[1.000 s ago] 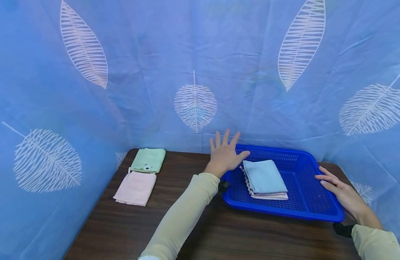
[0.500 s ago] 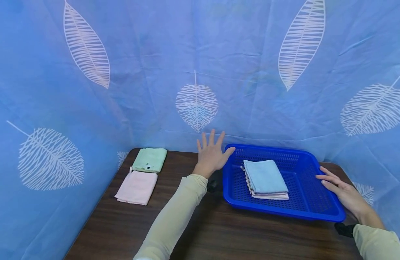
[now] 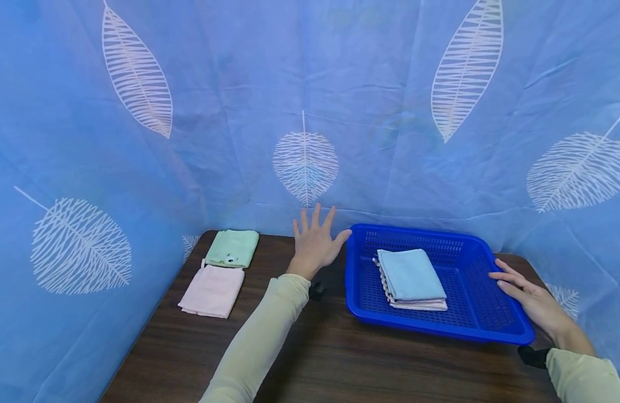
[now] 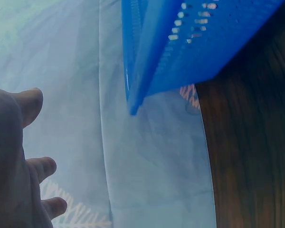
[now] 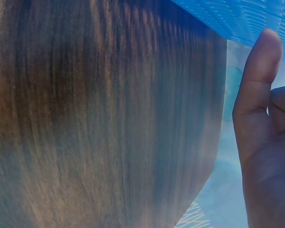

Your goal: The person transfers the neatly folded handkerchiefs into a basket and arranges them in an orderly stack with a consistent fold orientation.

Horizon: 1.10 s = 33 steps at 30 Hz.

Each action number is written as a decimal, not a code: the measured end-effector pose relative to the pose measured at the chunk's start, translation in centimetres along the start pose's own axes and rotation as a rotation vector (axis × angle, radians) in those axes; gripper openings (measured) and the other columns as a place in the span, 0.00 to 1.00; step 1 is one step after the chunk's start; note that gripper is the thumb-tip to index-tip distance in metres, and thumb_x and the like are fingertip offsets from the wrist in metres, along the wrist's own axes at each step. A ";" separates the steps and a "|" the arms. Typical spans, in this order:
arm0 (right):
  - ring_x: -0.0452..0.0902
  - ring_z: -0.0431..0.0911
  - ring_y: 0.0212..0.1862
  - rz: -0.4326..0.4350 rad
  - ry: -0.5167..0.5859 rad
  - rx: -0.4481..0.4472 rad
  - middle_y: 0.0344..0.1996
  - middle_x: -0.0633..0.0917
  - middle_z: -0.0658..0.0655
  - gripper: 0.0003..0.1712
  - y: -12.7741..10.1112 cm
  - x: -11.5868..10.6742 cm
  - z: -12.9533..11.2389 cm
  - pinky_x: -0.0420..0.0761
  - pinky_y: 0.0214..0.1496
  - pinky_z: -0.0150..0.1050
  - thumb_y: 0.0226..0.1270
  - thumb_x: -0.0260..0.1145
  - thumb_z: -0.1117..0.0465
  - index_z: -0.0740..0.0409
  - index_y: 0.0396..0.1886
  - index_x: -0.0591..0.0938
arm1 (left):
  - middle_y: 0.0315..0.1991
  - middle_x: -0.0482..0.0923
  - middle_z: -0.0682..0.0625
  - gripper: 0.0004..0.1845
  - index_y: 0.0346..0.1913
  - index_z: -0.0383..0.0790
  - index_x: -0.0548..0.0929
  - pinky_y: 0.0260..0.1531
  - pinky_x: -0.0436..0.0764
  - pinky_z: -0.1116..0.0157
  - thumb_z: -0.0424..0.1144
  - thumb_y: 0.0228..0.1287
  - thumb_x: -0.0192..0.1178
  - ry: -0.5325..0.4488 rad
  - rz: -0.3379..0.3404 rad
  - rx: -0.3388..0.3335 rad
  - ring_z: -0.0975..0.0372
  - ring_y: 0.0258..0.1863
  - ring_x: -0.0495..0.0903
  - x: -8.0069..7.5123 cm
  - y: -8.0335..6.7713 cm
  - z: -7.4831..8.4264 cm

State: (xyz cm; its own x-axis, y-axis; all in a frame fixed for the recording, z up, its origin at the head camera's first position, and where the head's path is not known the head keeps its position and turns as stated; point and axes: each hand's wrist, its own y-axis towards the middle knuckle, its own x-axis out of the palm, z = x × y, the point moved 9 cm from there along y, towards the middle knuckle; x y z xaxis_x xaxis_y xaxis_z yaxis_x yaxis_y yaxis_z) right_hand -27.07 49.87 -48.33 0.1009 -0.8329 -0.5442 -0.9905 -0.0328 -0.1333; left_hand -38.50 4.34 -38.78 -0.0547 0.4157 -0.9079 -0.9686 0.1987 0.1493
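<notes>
My left hand [image 3: 314,246] is spread with its fingers straight, just left of the blue plastic basket [image 3: 416,326], and holds nothing. In the left wrist view its fingertips are apart from the basket's rim [image 4: 149,52]. My right hand [image 3: 534,299] lies along the basket's right rim with fingers extended against it. The right wrist view has the right thumb [image 5: 259,71] straight, overlapping the basket's perforated side. Inside the basket lies a small stack of folded cloths, a light blue towel [image 3: 411,274] on top and pinkish edges [image 3: 421,305] beneath.
On the left of the dark wooden table [image 3: 350,364] lie a folded green towel [image 3: 231,248] with a small animal face and a folded pink towel [image 3: 212,291] in front of it. A blue curtain [image 3: 239,140] with white leaf prints hangs behind and at the sides.
My left hand has moved left, away from the basket's left rim, its fingers still spread. The right hand, basket and towels stay put.
</notes>
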 end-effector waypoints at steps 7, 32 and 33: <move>0.24 0.56 0.84 0.002 -0.009 0.005 0.75 0.43 0.18 0.35 0.1 0.2 0.4 0.66 0.42 0.17 0.81 0.47 0.38 0.47 0.79 0.65 | 0.85 0.36 0.48 0.41 0.83 0.63 0.47 0.78 0.38 0.35 0.74 0.73 0.35 0.043 0.013 -0.011 0.39 0.83 0.33 -0.8 0.0 -1.6; 0.21 0.45 0.84 0.010 -0.028 0.010 0.74 0.42 0.16 0.35 0.2 0.1 0.4 0.58 0.73 0.49 0.82 0.46 0.37 0.46 0.80 0.63 | 0.85 0.35 0.47 0.42 0.83 0.59 0.46 0.79 0.37 0.36 0.72 0.74 0.39 0.068 0.045 -0.116 0.39 0.83 0.31 -5.1 -0.3 -6.2; 0.21 0.51 0.84 0.006 -0.026 0.015 0.74 0.42 0.16 0.35 0.2 0.2 0.3 0.61 0.72 0.52 0.81 0.46 0.37 0.46 0.80 0.62 | 0.85 0.34 0.47 0.41 0.83 0.59 0.46 0.79 0.36 0.35 0.71 0.75 0.39 0.059 0.047 -0.121 0.39 0.83 0.31 -5.3 -0.4 -6.4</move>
State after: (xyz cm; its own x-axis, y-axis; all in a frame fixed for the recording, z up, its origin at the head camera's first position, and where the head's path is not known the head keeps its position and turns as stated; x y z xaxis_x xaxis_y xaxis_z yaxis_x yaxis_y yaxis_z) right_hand -27.22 49.88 -48.67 0.0977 -0.8185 -0.5661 -0.9896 -0.0194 -0.1427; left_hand -39.35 -3.65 -36.55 -0.1113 0.3682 -0.9231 -0.9866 0.0702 0.1470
